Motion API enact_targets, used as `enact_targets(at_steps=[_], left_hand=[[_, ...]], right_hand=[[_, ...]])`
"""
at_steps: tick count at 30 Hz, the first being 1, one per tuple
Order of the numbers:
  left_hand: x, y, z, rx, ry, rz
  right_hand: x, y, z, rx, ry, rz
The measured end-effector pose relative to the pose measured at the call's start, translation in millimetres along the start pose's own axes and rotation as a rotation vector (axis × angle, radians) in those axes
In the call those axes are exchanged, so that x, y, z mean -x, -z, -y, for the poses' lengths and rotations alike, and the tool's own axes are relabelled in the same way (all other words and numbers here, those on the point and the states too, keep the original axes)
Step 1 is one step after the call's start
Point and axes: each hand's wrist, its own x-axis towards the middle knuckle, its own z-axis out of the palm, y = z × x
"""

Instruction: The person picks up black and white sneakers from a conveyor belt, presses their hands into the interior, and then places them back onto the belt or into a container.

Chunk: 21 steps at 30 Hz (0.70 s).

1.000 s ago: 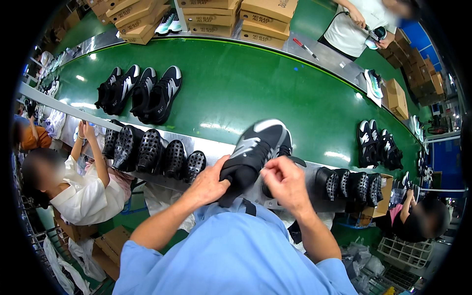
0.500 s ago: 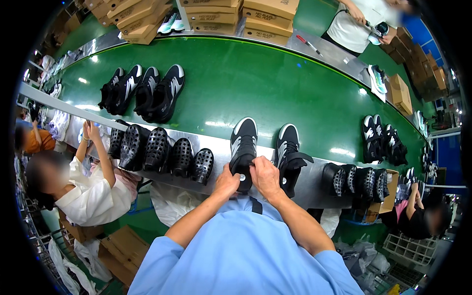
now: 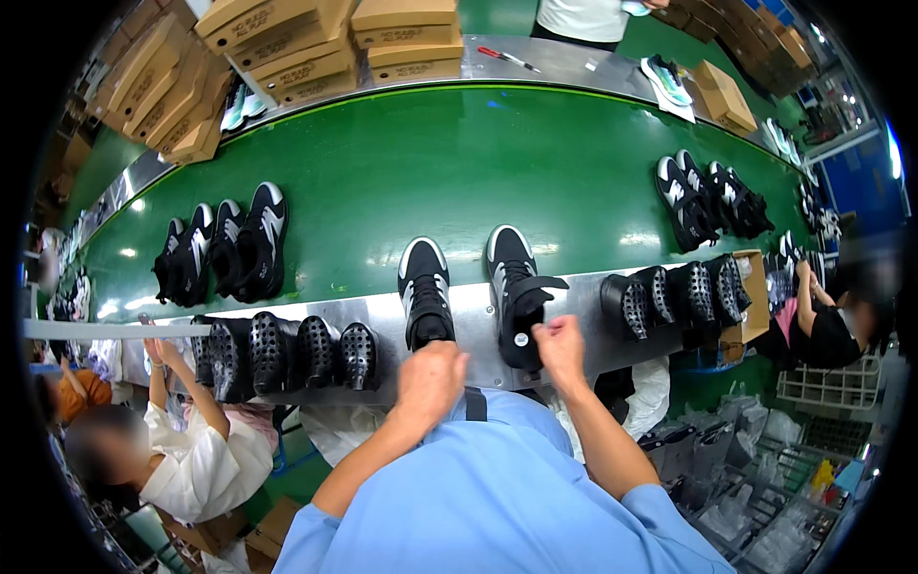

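Observation:
Two black-and-white sneakers with silver-grey toes stand in front of me, toes pointing away. My left hand [image 3: 430,383] is curled at the heel of the left sneaker [image 3: 425,282]. Its fingertips are hidden, so what they hold cannot be made out. My right hand [image 3: 562,350] has its fingers closed at the collar edge of the right sneaker [image 3: 513,287]. A strap [image 3: 541,284] on that shoe sticks out loose to the right. Inside its opening a round white sticker [image 3: 521,340] shows on the insole.
Black studded shoe forms [image 3: 316,349] line the metal edge at left, with more forms [image 3: 701,292] at right beside a carton. More black sneakers [image 3: 258,244] stand on the green belt. Shoeboxes [image 3: 406,38] are stacked beyond. A person in white [image 3: 206,445] works at left.
My right hand has left the left sneaker and moved to the right one's collar. My left hand stays at the left sneaker's heel, now more curled. The whole view has turned.

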Motion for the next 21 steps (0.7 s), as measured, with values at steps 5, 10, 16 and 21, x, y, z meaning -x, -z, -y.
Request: enact_targets(at_steps=[5,10,16,21], left_hand=[[-39,-49,-24,0.014,-0.097,0.006],[-52,-65,-34,-0.033,-0.021,-0.121],[-51,-75,-12,-0.036,0.058,-0.19],[-41,-75,5,-0.079,-0.186,-0.149]], right_hand=[[28,-66,2,-0.318,-0.276,0.349],[32,-74,4,-0.43,-0.047,0.192],[37,-62,10,-0.355,-0.216,0.335],[33,-53,23,-0.349,-0.246,0.36]])
